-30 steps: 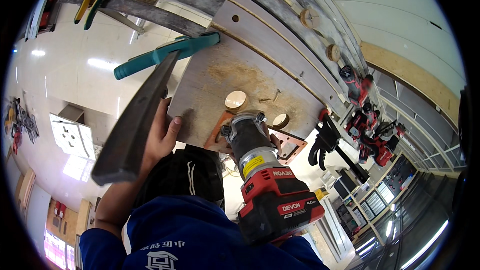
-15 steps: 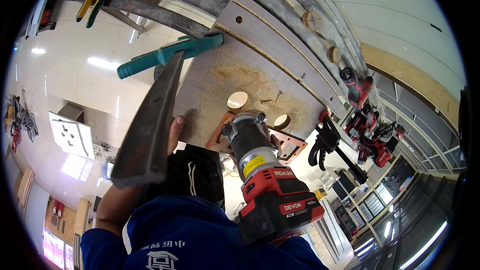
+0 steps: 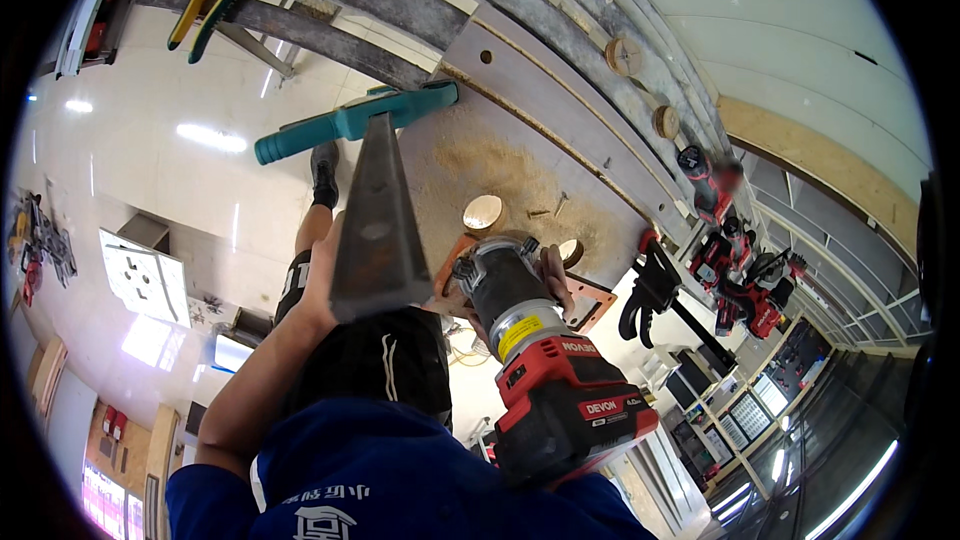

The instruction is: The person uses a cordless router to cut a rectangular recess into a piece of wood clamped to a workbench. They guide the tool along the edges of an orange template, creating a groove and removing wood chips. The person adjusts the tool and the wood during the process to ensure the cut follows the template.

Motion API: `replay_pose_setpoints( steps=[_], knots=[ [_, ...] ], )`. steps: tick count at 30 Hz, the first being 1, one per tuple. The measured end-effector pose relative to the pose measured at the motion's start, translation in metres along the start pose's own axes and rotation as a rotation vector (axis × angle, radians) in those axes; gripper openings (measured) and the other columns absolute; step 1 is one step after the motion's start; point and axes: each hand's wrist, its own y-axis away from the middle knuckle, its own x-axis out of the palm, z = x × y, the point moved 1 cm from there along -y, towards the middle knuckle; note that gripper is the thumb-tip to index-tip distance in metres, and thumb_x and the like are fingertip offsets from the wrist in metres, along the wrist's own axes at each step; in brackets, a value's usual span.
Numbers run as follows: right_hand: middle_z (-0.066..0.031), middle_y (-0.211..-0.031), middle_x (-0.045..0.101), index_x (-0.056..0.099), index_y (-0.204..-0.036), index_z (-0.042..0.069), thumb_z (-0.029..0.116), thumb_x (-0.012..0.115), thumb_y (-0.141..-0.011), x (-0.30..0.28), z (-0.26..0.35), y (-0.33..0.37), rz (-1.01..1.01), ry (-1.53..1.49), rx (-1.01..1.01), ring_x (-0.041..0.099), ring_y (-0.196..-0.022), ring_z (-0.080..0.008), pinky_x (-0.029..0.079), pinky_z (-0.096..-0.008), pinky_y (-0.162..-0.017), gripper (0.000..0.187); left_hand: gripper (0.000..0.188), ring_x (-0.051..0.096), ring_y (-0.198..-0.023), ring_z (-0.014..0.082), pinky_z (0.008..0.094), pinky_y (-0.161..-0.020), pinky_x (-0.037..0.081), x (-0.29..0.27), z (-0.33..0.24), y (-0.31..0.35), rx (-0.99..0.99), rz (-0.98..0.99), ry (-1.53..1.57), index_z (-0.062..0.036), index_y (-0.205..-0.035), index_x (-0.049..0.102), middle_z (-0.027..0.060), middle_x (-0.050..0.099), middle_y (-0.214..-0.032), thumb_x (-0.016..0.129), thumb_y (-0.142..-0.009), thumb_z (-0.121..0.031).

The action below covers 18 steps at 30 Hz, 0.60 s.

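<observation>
My right hand (image 3: 555, 276) wraps round a red and black cordless trim router (image 3: 520, 300), its battery toward me. The router's copper-coloured base (image 3: 592, 302) rests at the near edge of a grey board (image 3: 590, 110). My left hand (image 3: 322, 275) is beside the dark steel bar of a teal clamp (image 3: 345, 122); the bar hides its fingers. The clamp's head sits on the board's left edge. Just beyond the router lie a round wooden disc (image 3: 483, 212) and a second disc (image 3: 572, 251), partly covered by the router. Screws (image 3: 560, 202) lie among sawdust (image 3: 490, 160).
A black clamp (image 3: 655, 290) grips the board's right corner. Two wooden discs (image 3: 624, 56) and red power tools (image 3: 745, 285) lie along the metal bench rails (image 3: 540, 15). Yellow-green pliers (image 3: 218, 0) hang over the far-left rail. A person's leg (image 3: 323, 180) shows beneath the bench.
My left hand has drawn back from the board's edge to behind the clamp bar, its thumb out of sight. The view has shifted slightly; my right hand still holds the router.
</observation>
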Motion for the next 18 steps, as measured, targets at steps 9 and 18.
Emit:
replay_pose_setpoints(
  steps=[9,18],
  knots=[
    [-0.0258,-0.133,0.057,0.043,-0.126,0.011,0.019,0.083,-0.079,0.002,0.004,-0.003,0.004,-0.061,-0.089,0.054,-0.128,-0.0368,0.035,-0.0468,-0.114,0.062,0.047,0.051,-0.076,0.0116,0.0277,-0.068,0.042,-0.001,-0.004,0.000,-0.138,0.057,0.111,0.0062,-0.130,0.047,0.0071,0.057,-0.081,0.046,-0.105,-0.033],
    [-0.0229,-0.135,0.056,0.045,-0.129,0.010,0.027,0.078,-0.079,-0.010,-0.013,0.012,0.031,-0.079,0.112,0.055,-0.127,-0.0316,0.039,-0.0416,-0.111,0.061,0.049,0.052,-0.079,0.0121,0.0272,-0.071,0.043,0.002,0.038,0.014,-0.174,-0.013,0.121,0.0072,-0.130,0.049,0.0061,0.059,-0.084,0.047,-0.106,-0.035]
  ],
)
